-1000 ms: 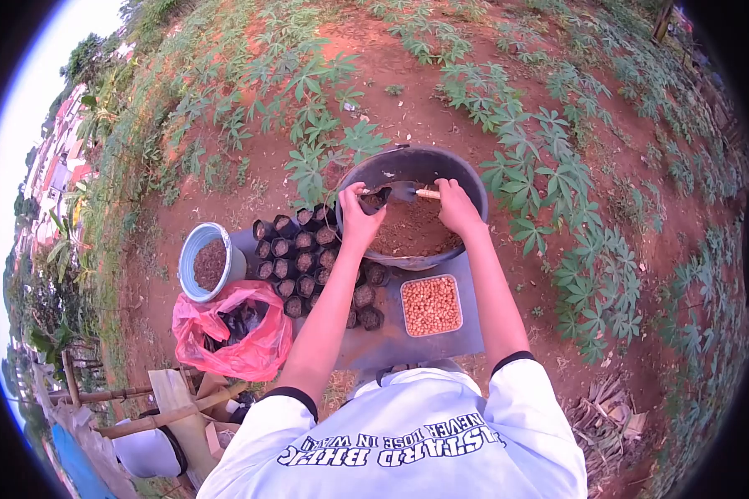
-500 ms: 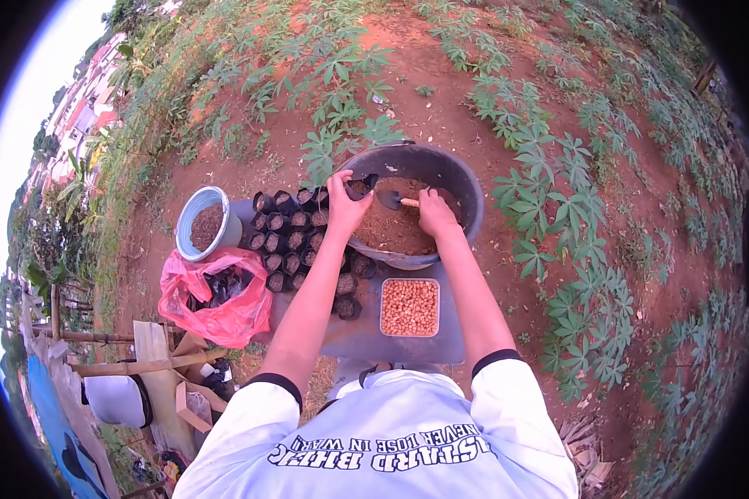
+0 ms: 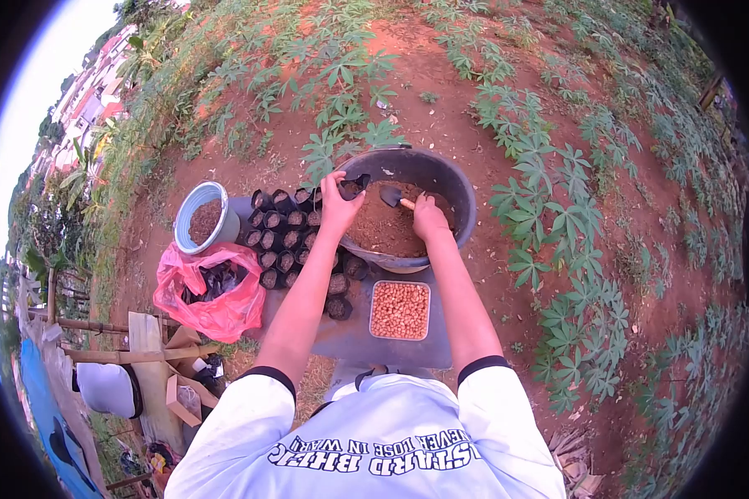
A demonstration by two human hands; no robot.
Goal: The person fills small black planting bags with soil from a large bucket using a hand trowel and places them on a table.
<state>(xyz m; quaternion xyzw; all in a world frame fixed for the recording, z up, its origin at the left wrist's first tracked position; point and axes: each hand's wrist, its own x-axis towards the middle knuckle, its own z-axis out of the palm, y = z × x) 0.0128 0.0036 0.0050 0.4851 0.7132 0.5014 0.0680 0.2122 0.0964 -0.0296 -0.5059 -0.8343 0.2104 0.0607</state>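
Note:
My left hand (image 3: 338,209) pinches a small black plastic seedling bag (image 3: 354,184) at the left rim of a large dark basin (image 3: 467,223). Loose brown soil (image 3: 389,229) fills the basin's lower part. Over that soil, my right hand (image 3: 430,218) grips the wooden handle of a small trowel (image 3: 391,196), its dark blade pointing left towards the bag with a small gap between them. What the bag holds inside is hard to make out. Left of the basin stand several black seedling bags (image 3: 290,239) filled with soil, packed in rows and partly covered by my left forearm.
A clear tub of orange-yellow seeds (image 3: 400,309) sits on the grey table (image 3: 349,339) before the basin. Leftward are a pail (image 3: 223,229) of soil and a pink plastic bag (image 3: 240,314) with black plastic inside. Leafy plants (image 3: 549,216) grow around; planks (image 3: 154,374) lie lower left.
The trowel blade has drawn slightly away from the seedling bag. Both hands keep their holds, and the whole view has shifted a little.

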